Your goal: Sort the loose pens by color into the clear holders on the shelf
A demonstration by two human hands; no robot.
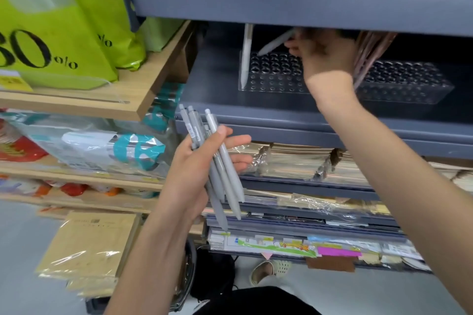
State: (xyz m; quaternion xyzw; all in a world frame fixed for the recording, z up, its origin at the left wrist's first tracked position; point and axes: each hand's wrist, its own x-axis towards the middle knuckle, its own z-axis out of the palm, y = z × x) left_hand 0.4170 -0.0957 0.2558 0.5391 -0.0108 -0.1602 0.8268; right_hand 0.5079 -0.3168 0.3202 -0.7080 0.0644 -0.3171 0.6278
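Matt grey pens [225, 169], clear plastic holder [276, 79]

Two clear plastic holders with round holes [271, 85] and one white pen [247, 51] are visible. One grey plastic pen [275, 45] is in the right hand [325, 55], about four grey pens [229, 169] in the left hand [190, 169]; the pink pens [368, 56] are too bunched to count.

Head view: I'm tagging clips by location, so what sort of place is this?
Probably a stationery shop: green bags printed with a large percentage, stacks of plastic-wrapped notebooks on the gray shelves, and a clear holder with a white pen standing in it.
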